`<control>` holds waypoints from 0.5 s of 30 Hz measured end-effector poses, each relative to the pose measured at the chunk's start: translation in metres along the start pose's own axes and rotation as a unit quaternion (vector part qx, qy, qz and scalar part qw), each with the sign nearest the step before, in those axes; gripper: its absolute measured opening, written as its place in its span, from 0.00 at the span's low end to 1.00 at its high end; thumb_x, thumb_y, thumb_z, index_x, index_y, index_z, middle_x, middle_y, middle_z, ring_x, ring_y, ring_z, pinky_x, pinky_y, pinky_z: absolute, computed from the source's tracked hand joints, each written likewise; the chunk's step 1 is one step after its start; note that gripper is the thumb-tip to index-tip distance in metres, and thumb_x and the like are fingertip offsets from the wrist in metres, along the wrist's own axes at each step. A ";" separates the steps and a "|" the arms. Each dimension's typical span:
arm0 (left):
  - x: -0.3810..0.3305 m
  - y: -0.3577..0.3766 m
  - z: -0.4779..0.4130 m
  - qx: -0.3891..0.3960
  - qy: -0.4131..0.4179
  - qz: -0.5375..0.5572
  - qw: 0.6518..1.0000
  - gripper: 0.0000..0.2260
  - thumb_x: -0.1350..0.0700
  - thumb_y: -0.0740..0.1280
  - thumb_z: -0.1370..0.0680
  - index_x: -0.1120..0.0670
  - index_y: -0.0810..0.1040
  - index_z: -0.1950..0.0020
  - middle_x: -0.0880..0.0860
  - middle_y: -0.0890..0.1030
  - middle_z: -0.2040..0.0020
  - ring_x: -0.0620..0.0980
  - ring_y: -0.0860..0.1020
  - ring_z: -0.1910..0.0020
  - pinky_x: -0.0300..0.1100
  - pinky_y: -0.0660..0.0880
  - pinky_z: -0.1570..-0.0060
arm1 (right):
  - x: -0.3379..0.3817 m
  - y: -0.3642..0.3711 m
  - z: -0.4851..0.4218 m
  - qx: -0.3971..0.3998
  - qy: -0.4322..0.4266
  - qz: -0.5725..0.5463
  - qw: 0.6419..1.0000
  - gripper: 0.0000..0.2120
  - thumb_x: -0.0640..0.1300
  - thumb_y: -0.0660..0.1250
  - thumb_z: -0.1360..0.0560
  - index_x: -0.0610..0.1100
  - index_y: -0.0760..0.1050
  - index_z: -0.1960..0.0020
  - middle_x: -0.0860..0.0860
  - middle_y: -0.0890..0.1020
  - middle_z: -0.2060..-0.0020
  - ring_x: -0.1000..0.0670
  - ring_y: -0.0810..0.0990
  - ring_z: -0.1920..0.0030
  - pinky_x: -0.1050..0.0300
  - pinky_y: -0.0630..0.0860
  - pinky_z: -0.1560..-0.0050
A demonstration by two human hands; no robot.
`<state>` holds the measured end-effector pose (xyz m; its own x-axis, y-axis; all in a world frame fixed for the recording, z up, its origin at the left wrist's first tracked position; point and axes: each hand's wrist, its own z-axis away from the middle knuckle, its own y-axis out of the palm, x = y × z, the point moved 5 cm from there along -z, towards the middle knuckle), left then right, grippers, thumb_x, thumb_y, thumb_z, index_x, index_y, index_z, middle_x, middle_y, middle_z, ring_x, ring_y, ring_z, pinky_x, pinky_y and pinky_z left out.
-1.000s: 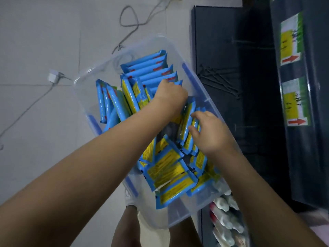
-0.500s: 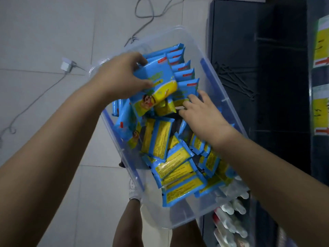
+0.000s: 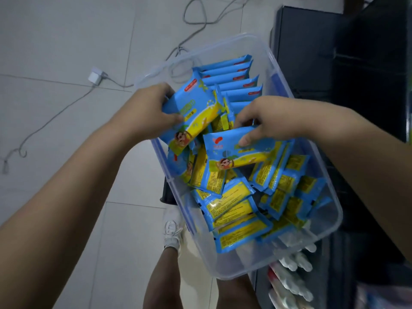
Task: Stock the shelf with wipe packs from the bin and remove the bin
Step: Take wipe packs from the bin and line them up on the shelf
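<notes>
Since both your forearms come in from the near edge and meet over the bin (image 3: 330, 219), lift straight up with your wrists level so that neither pack drags its neighbours out. Near end of bin: loose wipe packs (image 3: 236, 210) lie jumbled, yellow backs up; leave these for later passes. What carries the bin is hidden beneath it. Mid-bin: your left grip (image 3: 147, 110) is clenched on one blue pack (image 3: 196, 108), thumb across the printed face, the pack tilted and raised above the heap. Your right grip (image 3: 265, 121) pinches a second pack (image 3: 234, 150) by its upper edge, thumb on the face, knuckles turned up; its lower edge appears to rest on the heap. Judgement: the step in hand is drawing out one pack per grip. The film looks soft, so hold each by the body, not by the end seal, or it may buckle and slip. Far end: a row of packs (image 3: 231, 81) stands on edge, in order. Beyond, on your right: the dark shelf (image 3: 312, 52), just beside the bin. Carry the right pack over first, so your arms do not cross. The bin looks mostly full, so removal is a long way off.
</notes>
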<state>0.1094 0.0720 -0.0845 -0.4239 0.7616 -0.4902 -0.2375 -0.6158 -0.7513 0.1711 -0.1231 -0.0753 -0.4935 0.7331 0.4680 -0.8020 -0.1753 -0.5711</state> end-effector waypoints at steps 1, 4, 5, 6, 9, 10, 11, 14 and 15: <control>0.000 0.000 0.001 0.012 0.007 -0.001 1.000 0.16 0.54 0.72 0.27 0.55 0.73 0.43 0.52 0.75 0.51 0.52 0.73 0.56 0.45 0.71 0.56 | 0.004 -0.001 0.003 -0.008 0.000 0.005 1.000 0.10 0.49 0.72 0.29 0.46 0.79 0.50 0.52 0.80 0.56 0.51 0.76 0.58 0.55 0.72 0.57; -0.006 -0.006 0.005 0.054 0.038 -0.021 0.998 0.16 0.55 0.71 0.26 0.57 0.72 0.42 0.55 0.77 0.48 0.55 0.74 0.55 0.49 0.74 0.52 | 0.018 -0.018 0.021 -0.063 0.015 0.023 0.998 0.13 0.49 0.72 0.28 0.45 0.77 0.48 0.50 0.79 0.54 0.49 0.75 0.56 0.56 0.68 0.59; -0.010 -0.012 0.007 0.057 0.049 -0.029 0.997 0.16 0.55 0.71 0.26 0.57 0.72 0.42 0.56 0.78 0.47 0.55 0.75 0.54 0.49 0.74 0.52 | 0.024 -0.027 0.030 -0.082 0.017 0.025 0.996 0.13 0.49 0.72 0.28 0.46 0.75 0.47 0.51 0.78 0.55 0.50 0.74 0.57 0.57 0.68 0.59; -0.015 -0.020 0.010 0.055 0.061 -0.041 0.996 0.16 0.55 0.70 0.25 0.57 0.71 0.41 0.57 0.78 0.47 0.56 0.75 0.54 0.49 0.74 0.53 | 0.033 -0.035 0.040 -0.097 0.014 0.015 0.995 0.13 0.49 0.72 0.28 0.49 0.73 0.47 0.53 0.77 0.56 0.51 0.74 0.59 0.58 0.67 0.59; -0.044 -0.058 0.027 0.048 0.109 -0.072 0.990 0.17 0.55 0.67 0.23 0.58 0.68 0.37 0.59 0.76 0.44 0.57 0.74 0.50 0.46 0.70 0.53 | 0.070 -0.060 0.081 -0.133 -0.001 -0.007 0.991 0.15 0.49 0.72 0.28 0.53 0.70 0.45 0.55 0.76 0.55 0.52 0.74 0.59 0.59 0.68 0.59; -0.059 -0.074 0.036 0.047 0.131 -0.074 0.987 0.18 0.56 0.66 0.23 0.58 0.67 0.36 0.59 0.76 0.43 0.56 0.74 0.49 0.44 0.69 0.54 | 0.084 -0.069 0.099 -0.142 0.001 0.004 0.990 0.16 0.49 0.71 0.28 0.53 0.70 0.43 0.55 0.76 0.53 0.51 0.75 0.57 0.59 0.68 0.57; -0.076 -0.091 0.044 0.045 0.157 -0.075 0.984 0.18 0.57 0.66 0.23 0.59 0.67 0.35 0.59 0.76 0.43 0.56 0.74 0.48 0.42 0.67 0.55 | 0.097 -0.078 0.117 -0.151 0.004 0.021 0.988 0.16 0.49 0.71 0.27 0.53 0.70 0.42 0.55 0.75 0.53 0.51 0.75 0.54 0.59 0.68 0.56; -0.130 -0.138 0.078 0.028 0.232 -0.103 0.967 0.19 0.56 0.66 0.23 0.56 0.67 0.34 0.57 0.76 0.41 0.55 0.74 0.46 0.39 0.64 0.57 | 0.137 -0.099 0.177 -0.194 0.012 0.068 0.979 0.16 0.48 0.69 0.26 0.52 0.70 0.41 0.56 0.75 0.50 0.52 0.74 0.49 0.58 0.69 0.49; -0.152 -0.154 0.091 0.019 0.260 -0.118 0.958 0.19 0.55 0.66 0.23 0.55 0.68 0.34 0.57 0.76 0.40 0.55 0.74 0.45 0.39 0.65 0.55 | 0.152 -0.107 0.202 -0.217 0.020 0.072 0.973 0.15 0.49 0.69 0.26 0.53 0.70 0.41 0.55 0.75 0.49 0.51 0.75 0.47 0.55 0.70 0.45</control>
<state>0.1305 0.0329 0.1459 0.1360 0.8726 -0.4691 -0.3082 -0.4128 -0.8571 0.1136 -0.1259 0.1930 -0.5702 0.7478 0.3400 -0.5033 0.0091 -0.8640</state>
